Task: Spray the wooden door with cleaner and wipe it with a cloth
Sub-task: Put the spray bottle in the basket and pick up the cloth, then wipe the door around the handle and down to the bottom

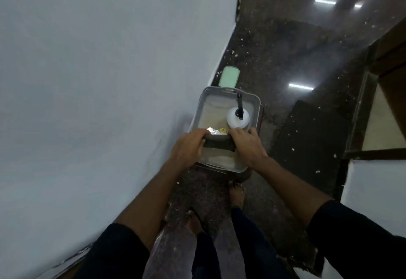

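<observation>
A grey plastic basket [205, 100] stands low on the dark floor beside the wall. Inside it at the right stands a white spray bottle [238, 122] with a black nozzle pointing away from me. A dark grey cloth [219, 144] is stretched across the basket's near part. My left hand [189, 146] grips its left end and my right hand [247, 144] grips its right end. Something small, shiny and yellow [217, 131] lies in the basket just behind the cloth. A wooden door frame [386, 59] shows at the right edge.
A white wall [98, 81] fills the left. A pale green lid-shaped object [229, 76] lies beyond the basket. A dark mat [312, 142] lies to the right. The speckled floor is littered with white flecks. My bare feet [236, 193] stand just behind the basket.
</observation>
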